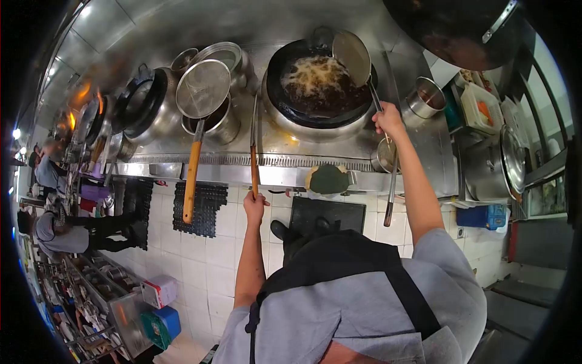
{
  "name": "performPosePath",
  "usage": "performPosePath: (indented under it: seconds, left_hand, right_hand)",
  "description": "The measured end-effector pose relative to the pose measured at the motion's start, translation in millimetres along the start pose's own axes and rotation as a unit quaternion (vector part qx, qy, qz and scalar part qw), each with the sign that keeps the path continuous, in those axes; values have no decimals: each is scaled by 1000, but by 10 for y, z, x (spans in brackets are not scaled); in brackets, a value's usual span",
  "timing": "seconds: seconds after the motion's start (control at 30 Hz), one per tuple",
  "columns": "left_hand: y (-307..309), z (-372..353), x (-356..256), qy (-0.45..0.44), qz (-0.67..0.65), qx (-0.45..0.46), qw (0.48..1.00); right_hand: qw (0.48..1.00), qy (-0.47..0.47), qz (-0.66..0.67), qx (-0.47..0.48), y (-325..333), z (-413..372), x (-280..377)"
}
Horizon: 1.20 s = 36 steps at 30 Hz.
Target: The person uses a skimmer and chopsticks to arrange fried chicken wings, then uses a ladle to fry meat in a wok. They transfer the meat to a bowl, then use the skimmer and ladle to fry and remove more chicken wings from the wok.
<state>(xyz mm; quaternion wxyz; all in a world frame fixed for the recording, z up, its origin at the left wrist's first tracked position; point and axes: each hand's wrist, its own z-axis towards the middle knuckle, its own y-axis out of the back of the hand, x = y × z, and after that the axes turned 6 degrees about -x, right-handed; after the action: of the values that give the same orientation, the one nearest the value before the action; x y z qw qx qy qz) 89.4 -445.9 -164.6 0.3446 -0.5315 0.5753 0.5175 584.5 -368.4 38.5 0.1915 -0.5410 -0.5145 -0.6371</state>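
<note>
A black wok (357, 112) sits on the steel range, with food frying and foaming (315, 76) in dark oil. My right hand (388, 119) is closed round the handle of a large round ladle (353, 57), whose bowl is tilted at the wok's upper right edge. To the left, my left hand (256, 205) is closed round the wooden end of a long-handled tool (254, 151); its metal part rests on the range left of the wok. A mesh strainer (204, 88) with a wooden handle lies over a steel pot (225, 126).
Another ladle (393, 188) hangs over the front edge at right. A folded dark cloth (328, 179) lies on that edge. Further right are a small pot (426, 98) and a large stockpot (485, 173). Other people (63, 233) stand at far left, near flames (73, 120).
</note>
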Motion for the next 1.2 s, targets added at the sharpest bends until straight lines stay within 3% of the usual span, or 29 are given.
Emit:
performPosePath:
  seconds: [0.13, 0.17, 0.27, 0.4, 0.5, 0.6, 0.73, 0.77, 0.87, 0.97, 1.03, 1.07, 1.1, 1.2]
  left_hand:
    - [159, -28, -237, 123, -234, 98, 959]
    - [226, 22, -197, 133, -229, 132, 955]
    - [348, 217, -44, 167, -197, 123, 958]
    - [486, 315, 129, 219, -286, 122, 925]
    - [474, 112, 63, 249, -331, 140, 899]
    - [448, 48, 74, 256, -300, 107, 913]
    - [417, 31, 115, 198, -190, -44, 961]
    - [418, -7, 207, 189, -224, -76, 953]
    - [490, -284, 559, 234, -232, -79, 941]
    - [696, -808, 1307, 266, -113, -14, 957]
    - [892, -1352, 1777, 207, 89, 54, 973]
    - [1063, -1607, 2133, 14, 255, 161, 953]
    - [1142, -1780, 2550, -211, 484, 318, 787]
    - [1266, -2385, 2635, 46, 350, 239, 905]
  right_hand:
    - [979, -93, 145, 111, -48, 234, -173]
    - [976, -97, 134, 143, -55, 251, -204]
    - [964, -103, 158, 186, -137, 259, -253]
    - [926, -135, 226, 271, -201, 137, -244]
    - [914, -133, 263, 278, -175, -94, -84]
    - [931, -114, 216, 271, -116, -302, 59]
    - [956, -61, 192, 214, -128, -401, 46]
    - [960, -45, 196, 196, -149, -416, 52]
    - [977, -17, 164, 138, -222, -437, 84]
    - [989, 13, 131, 67, -287, -422, 102]
    - [990, 19, 123, 67, -254, -398, 144]
    - [989, 13, 124, 81, -185, -423, 224]
    - [988, 7, 124, 95, -123, -454, 296]
    - [984, -15, 120, 131, 50, -549, 390]
